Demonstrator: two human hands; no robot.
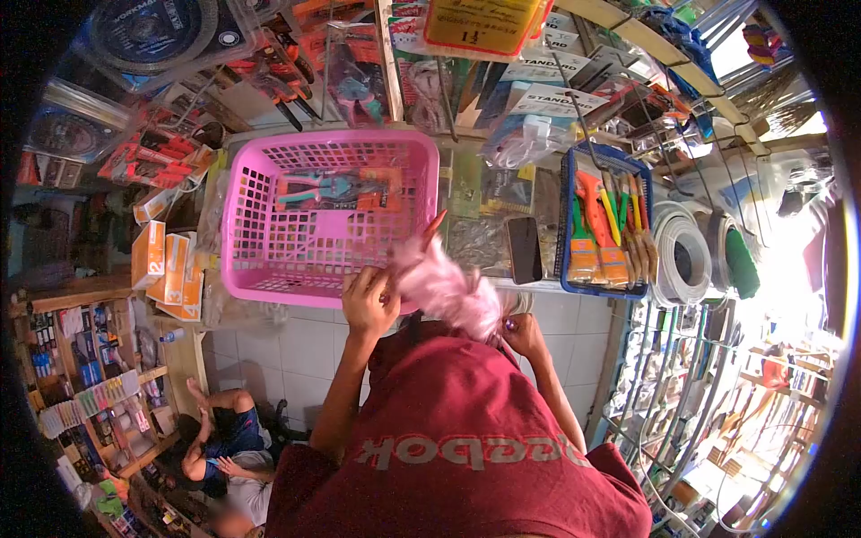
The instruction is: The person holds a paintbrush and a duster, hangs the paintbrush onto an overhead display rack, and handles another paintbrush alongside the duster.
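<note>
A pink fluffy duster [453,291], smeared by motion, lies slantwise between my two hands, with a reddish pointed tip [434,226] at its upper end. My right hand [523,334] is closed at the duster's lower end, where a small purple bit shows. Over the front rim of the pink plastic basket [336,141], my left hand [370,300] has its fingers curled, close beside the duster. Inside the basket lie pliers [332,188] with teal handles and an orange-carded packet [380,189].
Right of the basket are a dark phone [524,251], a blue tray [565,229] of paintbrushes and rolled white hose [682,251]. Orange numbered boxes [170,269] stand left. Packaged tools hang above. A person [233,448] sits on the floor at lower left.
</note>
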